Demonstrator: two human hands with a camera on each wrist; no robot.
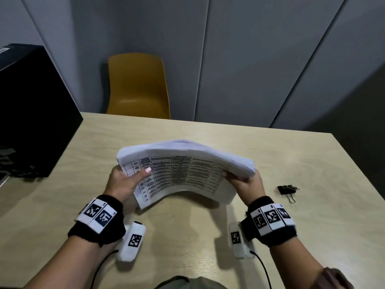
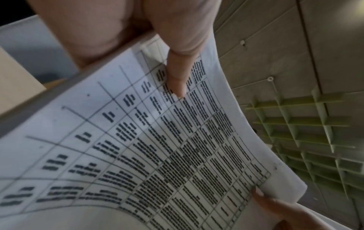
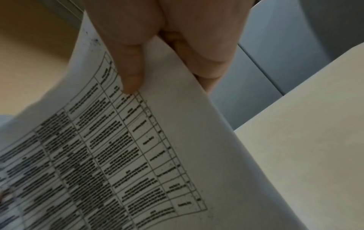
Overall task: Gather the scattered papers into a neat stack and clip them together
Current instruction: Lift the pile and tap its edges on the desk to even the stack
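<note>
A thick stack of white papers (image 1: 183, 174) with a printed table on its near face is held up over the middle of the table, bowed upward between both hands. My left hand (image 1: 125, 182) grips its left edge, thumb (image 2: 177, 80) pressed on the printed sheet (image 2: 157, 147). My right hand (image 1: 243, 182) grips the right edge, thumb (image 3: 132, 77) on the printed sheet (image 3: 118, 147), fingers hidden behind the stack. Black binder clips (image 1: 286, 189) lie on the table right of my right hand, untouched.
The light wood table (image 1: 291, 159) has a black box (image 1: 31, 111) at its far left edge. A yellow chair (image 1: 137, 86) stands behind the far edge. Grey wall panels rise behind it.
</note>
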